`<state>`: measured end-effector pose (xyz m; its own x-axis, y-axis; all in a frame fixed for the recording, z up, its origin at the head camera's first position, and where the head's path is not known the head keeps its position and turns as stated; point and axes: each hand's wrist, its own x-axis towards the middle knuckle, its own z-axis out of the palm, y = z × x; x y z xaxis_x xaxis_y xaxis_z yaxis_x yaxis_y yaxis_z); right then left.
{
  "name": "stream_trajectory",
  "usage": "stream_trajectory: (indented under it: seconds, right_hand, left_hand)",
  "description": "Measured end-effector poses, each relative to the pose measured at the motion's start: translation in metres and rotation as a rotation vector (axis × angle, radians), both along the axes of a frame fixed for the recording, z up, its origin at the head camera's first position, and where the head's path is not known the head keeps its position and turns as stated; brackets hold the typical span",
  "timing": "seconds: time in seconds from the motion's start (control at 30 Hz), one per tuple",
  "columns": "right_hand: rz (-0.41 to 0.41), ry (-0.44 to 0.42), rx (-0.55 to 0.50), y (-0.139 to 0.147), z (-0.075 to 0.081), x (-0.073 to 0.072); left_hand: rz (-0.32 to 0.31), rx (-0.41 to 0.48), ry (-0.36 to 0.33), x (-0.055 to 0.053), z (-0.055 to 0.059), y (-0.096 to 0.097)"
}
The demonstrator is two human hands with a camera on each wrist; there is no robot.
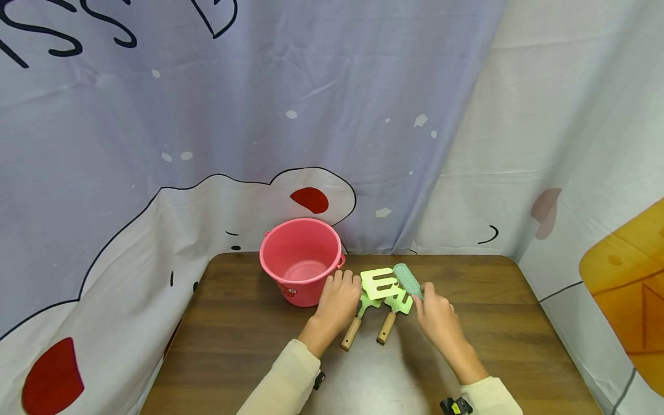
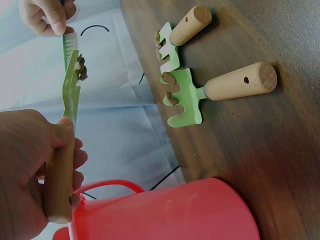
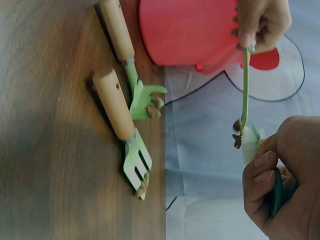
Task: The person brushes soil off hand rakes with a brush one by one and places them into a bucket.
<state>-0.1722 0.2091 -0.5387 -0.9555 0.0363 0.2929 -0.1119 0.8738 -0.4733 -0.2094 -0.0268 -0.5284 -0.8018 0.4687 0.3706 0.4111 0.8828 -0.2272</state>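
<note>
My left hand (image 1: pixel 337 300) grips the wooden handle of a green garden fork (image 1: pixel 372 283), raised over the table. Brown clumps (image 2: pixel 81 68) cling to its tines in the left wrist view. In my right hand (image 1: pixel 437 319) is a green scrubbing brush (image 1: pixel 407 280); its white bristles (image 3: pixel 250 147) meet the fork's tine end. Below lie a small green hand rake (image 2: pixel 186 97) and a second garden fork (image 3: pixel 136 161), both with wooden handles and brown clumps on their prongs.
A pink bucket (image 1: pixel 301 251) stands upright at the table's back edge, left of the tools and close to my left hand. The brown wooden table (image 1: pixel 233 346) ends at a printed curtain (image 1: pixel 384 144) hanging behind and to the sides.
</note>
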Motion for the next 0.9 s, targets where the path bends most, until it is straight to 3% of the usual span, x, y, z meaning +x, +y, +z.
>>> stream_trajectory:
  seconds: [0.47, 0.63, 0.9]
  right_hand:
    - [0.034, 0.018, -0.055, 0.014, 0.003, -0.004]
    - [0.067, -0.052, -0.096, 0.009, 0.012, 0.0]
    - [0.112, -0.075, -0.132, -0.009, 0.02, 0.006]
  left_hand:
    - [-0.01, 0.02, -0.011, -0.002, 0.001, -0.002]
    - [-0.01, 0.026, -0.002, -0.001, 0.001, -0.001]
    - [-0.013, 0.027, 0.068, -0.002, -0.002, 0.003]
